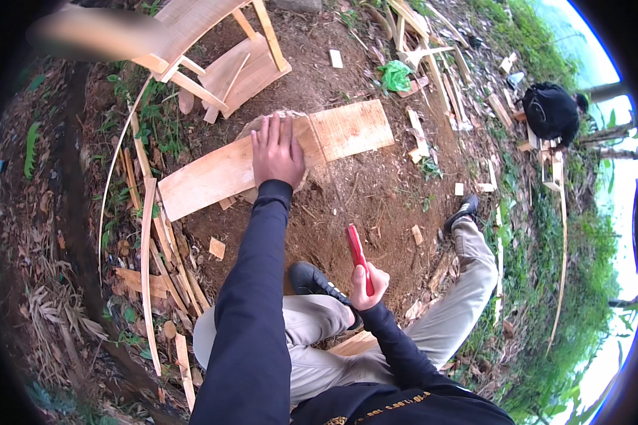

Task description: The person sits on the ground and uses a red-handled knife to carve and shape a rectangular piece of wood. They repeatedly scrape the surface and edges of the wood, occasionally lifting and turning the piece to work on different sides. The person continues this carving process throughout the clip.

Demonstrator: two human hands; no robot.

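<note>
My left hand lies flat with its fingers stretched over a pale wooden board, pressing on it from above. The board rests across a tree stump, slanting up to the right. My right hand is closed round the red handle of a handsaw. The saw's thin blade, seen nearly edge-on, runs from the handle toward the board. A narrow line crosses the board to the right of my left hand, where the blade meets it; how deep the cut goes I cannot tell.
A wooden chair stands at the far left. Long wood strips lie on the left. A green plastic bag and offcuts are scattered on the soil. A black backpack sits at the far right, beside vegetation.
</note>
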